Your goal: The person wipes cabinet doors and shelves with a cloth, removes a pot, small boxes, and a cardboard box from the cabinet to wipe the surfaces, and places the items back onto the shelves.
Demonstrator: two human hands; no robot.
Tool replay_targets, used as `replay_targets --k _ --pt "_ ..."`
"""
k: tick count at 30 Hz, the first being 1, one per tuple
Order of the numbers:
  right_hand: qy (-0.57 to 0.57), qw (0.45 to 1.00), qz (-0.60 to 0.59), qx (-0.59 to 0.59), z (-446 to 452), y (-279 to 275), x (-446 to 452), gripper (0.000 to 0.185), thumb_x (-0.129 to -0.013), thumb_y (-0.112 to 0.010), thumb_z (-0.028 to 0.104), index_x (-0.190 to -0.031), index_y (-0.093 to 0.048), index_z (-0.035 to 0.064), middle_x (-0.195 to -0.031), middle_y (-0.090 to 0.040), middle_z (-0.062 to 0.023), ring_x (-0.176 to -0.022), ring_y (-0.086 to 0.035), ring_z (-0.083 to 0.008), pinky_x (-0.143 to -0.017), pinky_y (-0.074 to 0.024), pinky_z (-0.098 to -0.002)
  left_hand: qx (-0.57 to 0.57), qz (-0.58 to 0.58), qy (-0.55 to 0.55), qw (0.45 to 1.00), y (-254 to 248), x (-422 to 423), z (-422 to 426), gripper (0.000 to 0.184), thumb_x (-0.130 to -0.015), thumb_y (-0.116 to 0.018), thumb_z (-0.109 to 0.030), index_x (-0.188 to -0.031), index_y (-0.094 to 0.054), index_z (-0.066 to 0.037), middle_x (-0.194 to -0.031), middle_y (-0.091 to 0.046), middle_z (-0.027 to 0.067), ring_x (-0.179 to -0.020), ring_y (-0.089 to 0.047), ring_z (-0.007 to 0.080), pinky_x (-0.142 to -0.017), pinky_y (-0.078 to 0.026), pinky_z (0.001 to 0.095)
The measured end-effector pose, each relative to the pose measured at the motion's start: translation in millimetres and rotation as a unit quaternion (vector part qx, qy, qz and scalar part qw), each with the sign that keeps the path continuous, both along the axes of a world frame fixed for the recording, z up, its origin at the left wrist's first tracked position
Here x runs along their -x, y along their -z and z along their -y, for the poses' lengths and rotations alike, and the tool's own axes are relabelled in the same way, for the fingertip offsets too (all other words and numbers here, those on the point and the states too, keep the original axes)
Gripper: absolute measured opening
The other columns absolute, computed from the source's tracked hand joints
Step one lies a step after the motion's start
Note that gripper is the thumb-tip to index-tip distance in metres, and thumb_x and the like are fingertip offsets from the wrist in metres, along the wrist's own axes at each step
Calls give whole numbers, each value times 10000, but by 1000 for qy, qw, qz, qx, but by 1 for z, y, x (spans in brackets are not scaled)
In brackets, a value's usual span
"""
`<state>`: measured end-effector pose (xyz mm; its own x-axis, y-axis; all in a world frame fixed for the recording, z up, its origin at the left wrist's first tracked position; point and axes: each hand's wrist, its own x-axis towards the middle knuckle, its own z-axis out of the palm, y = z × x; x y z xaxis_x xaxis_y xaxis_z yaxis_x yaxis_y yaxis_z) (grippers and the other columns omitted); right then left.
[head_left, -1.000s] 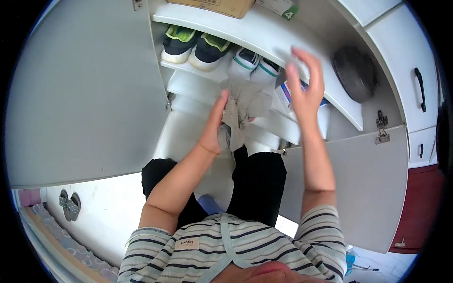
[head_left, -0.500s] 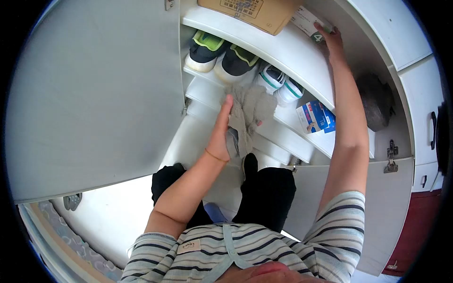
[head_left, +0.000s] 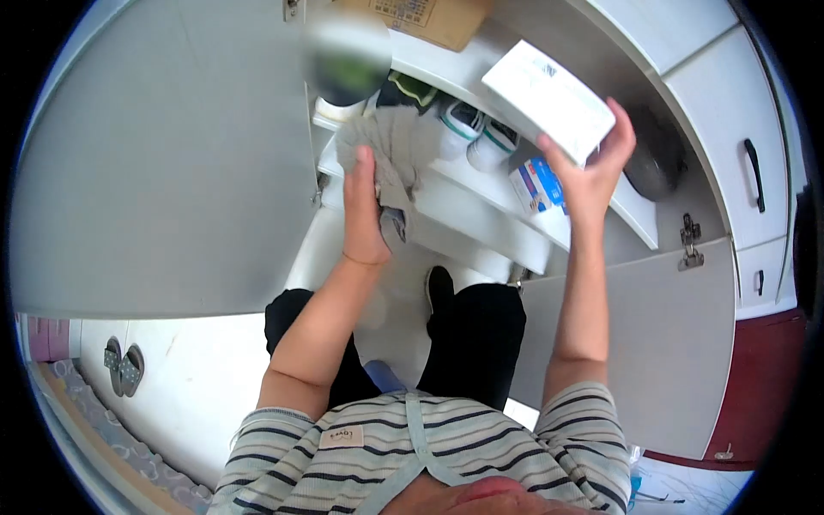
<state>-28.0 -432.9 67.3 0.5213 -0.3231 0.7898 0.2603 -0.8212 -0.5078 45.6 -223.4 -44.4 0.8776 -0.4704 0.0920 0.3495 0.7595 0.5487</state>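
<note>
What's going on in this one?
A person works with both hands at a cabinet whose doors stand open. The left hand holds a crumpled grey cloth. The right hand grips one end of a white box with thumb and fingers. Below the box, white shoes with green trim and a blue-and-white packet sit on a shelf. A brown cardboard box sits higher up.

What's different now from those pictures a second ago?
The right hand, empty at first, has taken hold of the white box and brought it off the upper shelf, closer in. The left hand has shifted left, still holding the grey cloth. The white shoes and blue-and-white box stayed put.
</note>
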Motion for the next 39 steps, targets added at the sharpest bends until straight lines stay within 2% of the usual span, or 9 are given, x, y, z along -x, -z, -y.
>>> replay_targets --k 7,9,14,18,24,26,30,34,39 --pt "17 997 -75 -10 -63 52 69 973 -553 -839 144 -1349 -286 56 -1227 -422 -157 -1150 -443 -264 -989 -361 -376 -101 19 -170 980 -32 30 -8 445 -908 -547 -337 -1134 -478 40 -1118 -538 78 -1024 -511 164 -874 -405 273" --pt "-9 996 -86 -24 -81 61 71 962 -560 -820 79 -1360 -284 62 -1215 -445 -140 -1175 -432 -254 -997 -356 -390 -339 94 -135 926 -40 40 -10 400 -873 -609 -303 -1067 -508 32 -1077 -564 98 -973 -536 179 -838 -426 280" --pt "88 984 -90 122 -86 76 71 741 -623 -708 44 -1281 -371 1 -1177 -462 -184 -1090 -429 -389 -951 -346 -430 -292 375 -172 863 -12 80 19 410 -805 -653 -295 -1044 -552 22 -1048 -573 188 -920 -557 311 -826 -434 377" --pt "-5 986 -142 -89 -57 133 93 619 -734 -631 93 -1279 -361 -25 -1211 -447 -209 -1138 -409 -403 -977 -334 -434 -278 596 -206 724 -8 96 21 481 -739 -688 -349 -1025 -576 21 -1048 -552 216 -1001 -490 391 -876 -395 442" --pt "11 983 -42 -179 -89 85 112 865 -724 -734 222 -1391 -220 23 -1312 -352 -179 -1224 -373 -264 -1020 -309 -360 -361 251 -33 898 0 56 22 466 -809 -646 -386 -1064 -575 -3 -1127 -558 172 -1025 -539 298 -853 -435 363" --pt "-8 955 26 -295 -83 80 117 794 -743 -687 75 -1387 -223 38 -1310 -353 -156 -1158 -440 -249 -972 -370 -339 -95 -33 16 995 14 47 28 453 -868 -586 -397 -1135 -543 -34 -1178 -559 132 -1041 -548 228 -856 -448 328" --pt "94 976 -3 -195 -98 96 110 779 -730 -745 226 -1325 -283 28 -1271 -362 -166 -1162 -404 -257 -997 -314 -357 64 -213 219 950 12 73 30 602 -898 -416 -554 -1240 -489 -64 -1244 -534 95 -1105 -530 225 -943 -420 354" --pt "20 967 -26 -253 -114 120 106 750 -704 -768 172 -1273 -299 39 -1203 -399 -141 -1121 -423 -221 -973 -335 -351 88 -200 211 953 7 84 22 699 -883 -304 -642 -1274 -472 -88 -1246 -535 95 -1126 -525 251 -964 -406 389" --pt "-74 927 -20 -366 -120 120 111 663 -746 -726 153 -1266 -326 57 -1177 -433 -128 -1102 -432 -203 -944 -355 -324 39 -210 230 949 34 112 30 503 -924 -376 -449 -1280 -437 -98 -1230 -526 101 -1135 -512 233 -930 -448 377"
